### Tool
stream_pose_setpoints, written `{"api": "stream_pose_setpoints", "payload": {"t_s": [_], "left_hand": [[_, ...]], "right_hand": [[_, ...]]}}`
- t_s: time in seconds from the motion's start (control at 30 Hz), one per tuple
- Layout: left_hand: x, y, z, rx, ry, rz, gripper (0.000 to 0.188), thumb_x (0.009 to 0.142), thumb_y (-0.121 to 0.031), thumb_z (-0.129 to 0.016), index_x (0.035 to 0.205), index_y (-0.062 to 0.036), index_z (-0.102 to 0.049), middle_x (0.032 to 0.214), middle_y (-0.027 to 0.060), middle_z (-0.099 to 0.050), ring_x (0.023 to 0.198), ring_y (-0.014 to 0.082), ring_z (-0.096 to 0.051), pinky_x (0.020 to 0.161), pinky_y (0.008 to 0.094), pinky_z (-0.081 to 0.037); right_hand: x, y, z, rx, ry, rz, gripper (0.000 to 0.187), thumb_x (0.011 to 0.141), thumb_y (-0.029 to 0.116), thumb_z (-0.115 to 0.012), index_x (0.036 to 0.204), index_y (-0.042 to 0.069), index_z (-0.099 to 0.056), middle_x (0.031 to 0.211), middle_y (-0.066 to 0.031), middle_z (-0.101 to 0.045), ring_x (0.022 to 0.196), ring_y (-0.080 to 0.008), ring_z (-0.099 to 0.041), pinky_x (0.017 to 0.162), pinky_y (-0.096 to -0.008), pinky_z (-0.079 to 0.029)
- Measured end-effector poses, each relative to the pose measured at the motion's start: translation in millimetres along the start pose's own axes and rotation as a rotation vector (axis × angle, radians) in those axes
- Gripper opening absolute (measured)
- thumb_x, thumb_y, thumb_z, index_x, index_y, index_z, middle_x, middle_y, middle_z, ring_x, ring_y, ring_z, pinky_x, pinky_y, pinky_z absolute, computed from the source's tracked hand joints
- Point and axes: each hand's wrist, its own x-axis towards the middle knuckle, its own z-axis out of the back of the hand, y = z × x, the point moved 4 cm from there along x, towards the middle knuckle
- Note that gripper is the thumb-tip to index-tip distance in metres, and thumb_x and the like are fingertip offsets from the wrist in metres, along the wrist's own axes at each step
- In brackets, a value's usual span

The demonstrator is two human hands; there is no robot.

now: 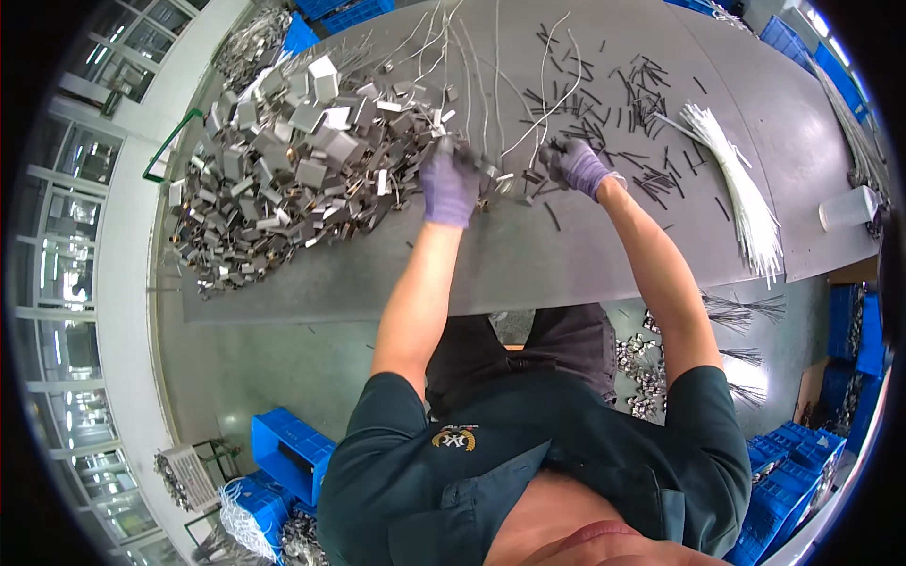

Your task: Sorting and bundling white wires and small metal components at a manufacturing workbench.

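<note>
My left hand (447,189), in a purple glove with dark fingertips, is at the right edge of a heap of small silvery metal block-shaped parts (326,146). Motion smears its fingers, so their grip is unclear. My right hand (578,166), gloved the same way, is a short way to the right with its fingers curled together. Whatever they pinch is too small to make out. Between the hands lie a few small metal pieces (505,179). Short dark sticks or tubes (651,94) are scattered beyond and right of my right hand. Thin pale wires (566,90) stretch across the far tabletop.
The grey table (528,264) ends just before my lap. A bundle of white strips (736,193) and a translucent cup (847,208) lie toward the right. Blue crates (293,453) stand on the floor at left, others (788,481) at right. Metal parts (644,373) lie beside my legs.
</note>
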Motion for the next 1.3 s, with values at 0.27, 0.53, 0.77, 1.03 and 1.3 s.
{"api": "stream_pose_setpoints", "payload": {"t_s": [0.27,0.53,0.77,1.03,1.3], "left_hand": [[-167,-48,61,0.576,-0.018,-0.052,0.024,0.090,-0.023,-0.053,0.110,-0.0106,-0.049,0.062,0.0008,-0.036,0.045,0.0123,-0.038,0.041,0.0306,-0.039],[-322,-70,157,0.796,-0.216,0.155,0.027,0.090,-0.025,-0.054,0.108,-0.0045,-0.053,0.050,-0.0016,-0.030,0.036,0.0083,-0.030,0.033,0.0256,-0.029],[-410,-95,250,0.967,-0.465,0.280,0.024,0.088,-0.020,-0.060,0.106,-0.0040,-0.062,0.054,-0.0042,-0.043,0.041,0.0035,-0.036,0.037,0.0207,-0.027],[-415,-119,283,1.139,-0.503,0.206,0.020,0.087,-0.018,-0.062,0.103,-0.0059,-0.065,0.055,-0.0068,-0.044,0.041,0.0025,-0.036,0.038,0.0205,-0.026],[-407,-145,294,1.294,-0.578,0.105,0.019,0.088,-0.016,-0.059,0.103,-0.0061,-0.065,0.056,-0.0070,-0.043,0.043,0.0024,-0.036,0.039,0.0213,-0.027]], "right_hand": [[-24,26,-111,0.563,0.193,-0.044,0.038,0.093,0.039,-0.047,0.087,0.003,-0.059,0.064,-0.0076,-0.062,0.043,-0.0147,-0.055,0.035,-0.0250,-0.037],[-10,29,-193,0.976,0.356,-0.111,0.029,0.088,0.017,-0.057,0.111,0.000,-0.052,0.091,-0.0149,-0.065,0.080,-0.0297,-0.067,0.052,-0.0324,-0.051],[-15,57,-166,0.577,0.066,-0.032,0.030,0.088,0.026,-0.061,0.103,0.000,-0.058,0.085,-0.0105,-0.068,0.064,-0.0203,-0.067,0.039,-0.0243,-0.044],[1,72,-127,0.699,0.020,0.151,0.031,0.091,0.025,-0.055,0.105,-0.002,-0.053,0.089,-0.0160,-0.066,0.070,-0.0249,-0.068,0.048,-0.0281,-0.053],[-7,79,-102,0.716,-0.038,0.204,0.032,0.092,0.023,-0.053,0.106,-0.005,-0.050,0.089,-0.0194,-0.065,0.073,-0.0276,-0.068,0.051,-0.0278,-0.055]]}}
